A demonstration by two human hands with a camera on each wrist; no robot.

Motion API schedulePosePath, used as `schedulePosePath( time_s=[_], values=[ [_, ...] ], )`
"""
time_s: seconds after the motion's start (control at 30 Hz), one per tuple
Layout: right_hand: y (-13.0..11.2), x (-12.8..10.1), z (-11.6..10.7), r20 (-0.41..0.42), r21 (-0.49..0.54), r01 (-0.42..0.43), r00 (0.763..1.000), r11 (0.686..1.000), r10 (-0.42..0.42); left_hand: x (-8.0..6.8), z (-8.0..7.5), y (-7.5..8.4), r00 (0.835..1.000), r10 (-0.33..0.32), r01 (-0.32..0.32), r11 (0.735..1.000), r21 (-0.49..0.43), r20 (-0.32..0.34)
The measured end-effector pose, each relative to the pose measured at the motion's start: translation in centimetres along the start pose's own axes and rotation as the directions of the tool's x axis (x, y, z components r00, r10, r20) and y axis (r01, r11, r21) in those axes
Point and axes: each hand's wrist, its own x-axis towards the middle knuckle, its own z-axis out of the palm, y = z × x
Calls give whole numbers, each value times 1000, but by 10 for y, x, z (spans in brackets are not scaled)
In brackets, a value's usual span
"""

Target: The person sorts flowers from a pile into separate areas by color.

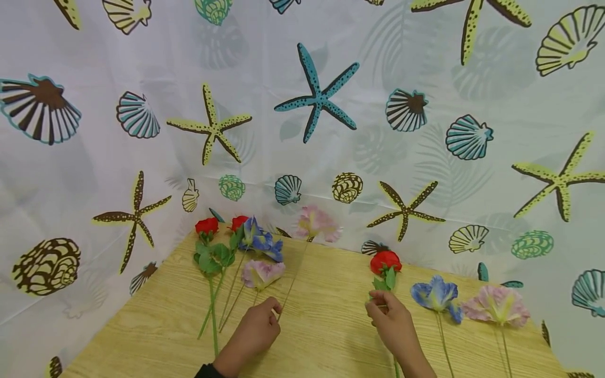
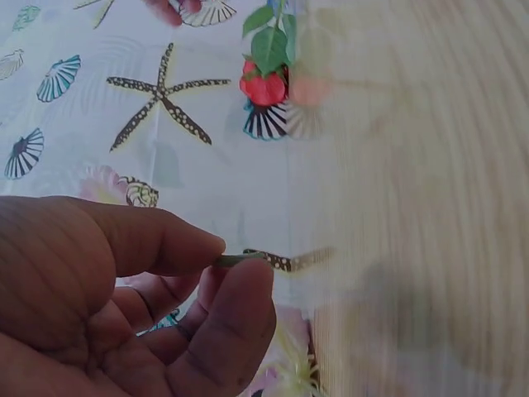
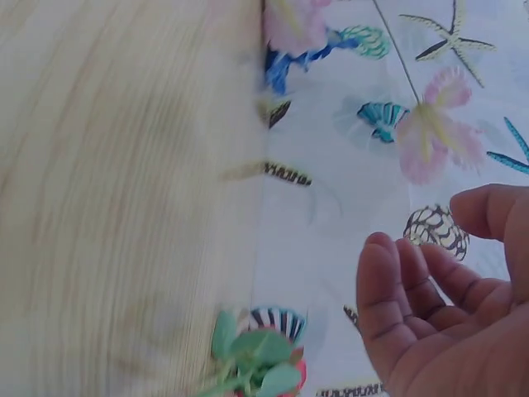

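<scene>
My left hand (image 1: pixel 255 326) pinches the thin green stem (image 2: pixel 241 259) of a pink artificial flower (image 1: pixel 313 224) between thumb and forefinger. That flower stands raised at the back of the table, its petals overlapping the curtain. My right hand (image 1: pixel 396 321), fingers loosely bent and thumb apart, holds nothing in the right wrist view. Just beyond its fingertips in the head view lies a red rose (image 1: pixel 385 262) with green leaves, its stem passing behind the hand. Beside the left hand lies another pink flower (image 1: pixel 262 274), with blue flowers (image 1: pixel 264 244) behind it.
Two red roses, one at the far left (image 1: pixel 207 226), lie with the left group on the wooden table (image 1: pixel 321 294). To the right lie a blue flower (image 1: pixel 436 295) and a pink flower (image 1: pixel 498 306). A shell-and-starfish curtain (image 1: pixel 264 157) hangs along the table's back edge.
</scene>
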Motion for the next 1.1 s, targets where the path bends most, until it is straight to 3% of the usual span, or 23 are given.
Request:
schedulePosePath(
  time_s=[0.2, 0.5, 0.83, 1.1],
  values=[
    [-18, -2, 21, 7, 138, 85, 996, 987, -87, 0, 6, 9, 998, 36, -33, 998, -47, 59],
    [-34, -6, 39, -22, 303, 153, 988, 940, -154, -5, 21, 31, 995, 82, -77, 994, -83, 56],
    [-45, -15, 46, 71, 271, 217, 967, 938, -244, -9, 29, 49, 989, 71, -44, 978, -204, 127],
    [-48, -17, 48, 40, 307, 272, 954, 912, -298, -11, 33, 52, 985, 83, -40, 963, -268, 152]
  ],
)
